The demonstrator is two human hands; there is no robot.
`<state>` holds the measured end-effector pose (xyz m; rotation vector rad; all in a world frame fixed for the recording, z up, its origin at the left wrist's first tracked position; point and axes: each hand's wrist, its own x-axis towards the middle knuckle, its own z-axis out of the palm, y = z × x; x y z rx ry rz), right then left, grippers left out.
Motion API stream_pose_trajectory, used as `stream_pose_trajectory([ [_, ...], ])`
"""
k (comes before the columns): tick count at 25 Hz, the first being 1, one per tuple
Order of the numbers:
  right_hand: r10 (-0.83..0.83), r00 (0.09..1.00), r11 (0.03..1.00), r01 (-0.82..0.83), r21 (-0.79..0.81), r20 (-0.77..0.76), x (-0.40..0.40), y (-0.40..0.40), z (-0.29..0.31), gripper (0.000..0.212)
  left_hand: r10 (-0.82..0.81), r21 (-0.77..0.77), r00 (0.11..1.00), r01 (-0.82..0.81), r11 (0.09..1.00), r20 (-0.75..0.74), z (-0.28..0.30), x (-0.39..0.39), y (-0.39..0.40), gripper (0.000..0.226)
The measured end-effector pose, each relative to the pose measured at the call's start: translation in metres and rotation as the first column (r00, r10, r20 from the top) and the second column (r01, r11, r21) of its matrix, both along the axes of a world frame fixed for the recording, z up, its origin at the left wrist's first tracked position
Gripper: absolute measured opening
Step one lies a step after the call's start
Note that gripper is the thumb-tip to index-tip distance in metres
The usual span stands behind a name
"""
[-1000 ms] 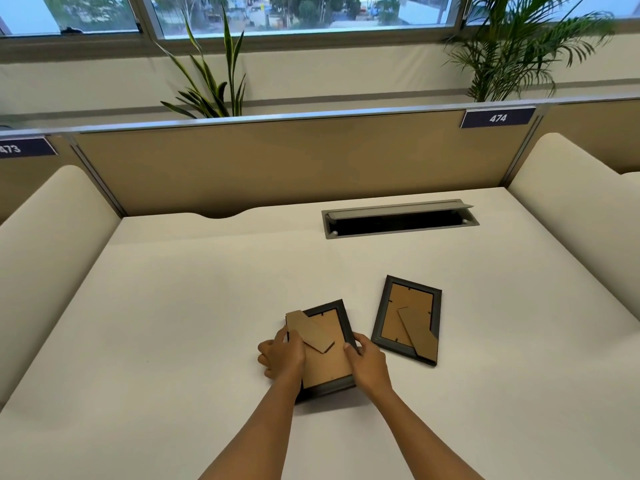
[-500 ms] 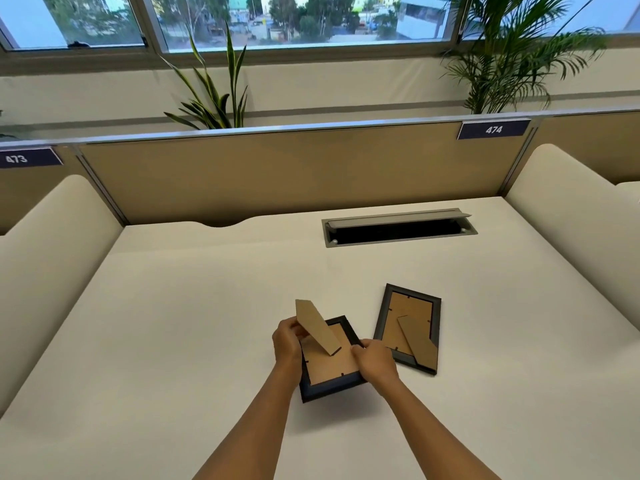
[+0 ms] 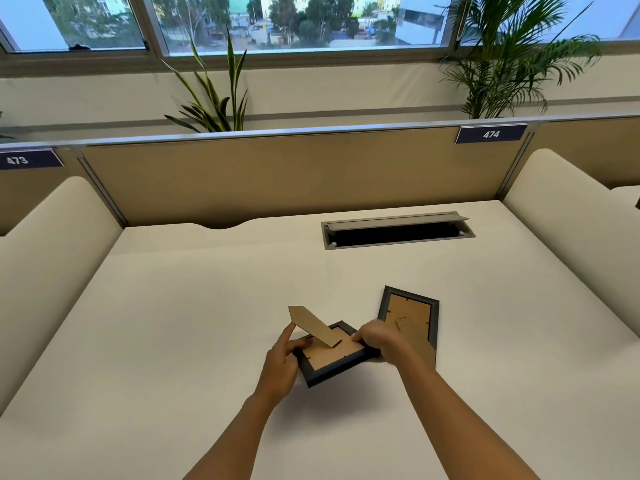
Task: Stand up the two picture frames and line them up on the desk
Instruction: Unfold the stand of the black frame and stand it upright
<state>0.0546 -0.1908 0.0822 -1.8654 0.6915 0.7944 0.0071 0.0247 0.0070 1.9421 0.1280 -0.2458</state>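
Observation:
A small black picture frame (image 3: pixel 332 367) with a brown cardboard back is held just above the white desk (image 3: pixel 173 323), back side up and tilted. Its cardboard stand flap (image 3: pixel 313 326) sticks up and to the left. My left hand (image 3: pixel 282 362) grips the frame's left edge, with the forefinger against the flap. My right hand (image 3: pixel 379 342) holds the frame's right edge. A second black frame (image 3: pixel 410 315) lies face down on the desk just to the right; my right hand and forearm cover its near part.
A grey cable slot (image 3: pixel 394 230) with a raised lid is set into the desk at the back. A tan partition (image 3: pixel 277 174) closes the far side, and cream side panels (image 3: pixel 571 216) border the left and right. Plants stand behind the partition.
The near frame has been lifted off the desk and tilted, and its stand flap has swung further out. The other frame has not moved. The camera has tipped upward a little.

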Motion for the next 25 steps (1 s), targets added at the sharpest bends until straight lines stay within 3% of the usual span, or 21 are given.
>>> stream_pose_trajectory([
  [3, -0.041, 0.999, 0.999, 0.041, 0.01, -0.016, 0.011, -0.005, 0.008, 0.007, -0.106, 0.041, 0.994, 0.106, 0.993, 0.004, -0.001, 0.001, 0.007, 0.083],
  [6, -0.105, 0.99, 0.983, 0.118, 0.138, -0.098, 0.018, -0.012, 0.016, 0.012, -0.18, 0.112, 0.983, 0.176, 0.978, 0.027, 0.006, 0.002, 0.005, 0.092],
  [11, -0.252, 0.953, 0.852, 0.302, 0.427, -0.169, 0.022, -0.017, 0.017, 0.025, -0.145, 0.12, 0.978, 0.127, 0.985, 0.152, 0.003, 0.007, 0.0, 0.082],
  [15, -0.33, 0.936, 0.778, 0.343, 0.526, -0.124, 0.013, -0.02, -0.006, 0.036, -0.083, 0.112, 0.978, 0.062, 0.992, 0.194, 0.0, 0.013, 0.001, 0.078],
  [18, -0.339, 0.94, 0.861, 0.29, 0.418, 0.046, -0.002, -0.019, -0.034, 0.026, -0.051, 0.117, 0.979, 0.029, 0.993, 0.199, 0.0, 0.021, 0.005, 0.075],
  [20, -0.306, 0.915, 0.938, 0.242, 0.247, 0.262, -0.016, -0.014, -0.053, 0.021, -0.02, 0.104, 0.986, 0.002, 0.995, 0.166, 0.003, 0.026, 0.009, 0.072],
  [22, -0.098, 0.854, 0.991, 0.128, -0.024, 0.511, -0.031, -0.008, -0.071, 0.024, 0.024, 0.078, 0.992, -0.034, 0.996, 0.126, 0.005, 0.031, 0.013, 0.071],
  [25, 0.256, 0.733, 0.951, -0.074, -0.3, 0.63, -0.054, 0.004, -0.089, 0.029, 0.052, 0.1, 0.992, -0.064, 0.993, 0.119, 0.007, 0.042, 0.022, 0.064],
])
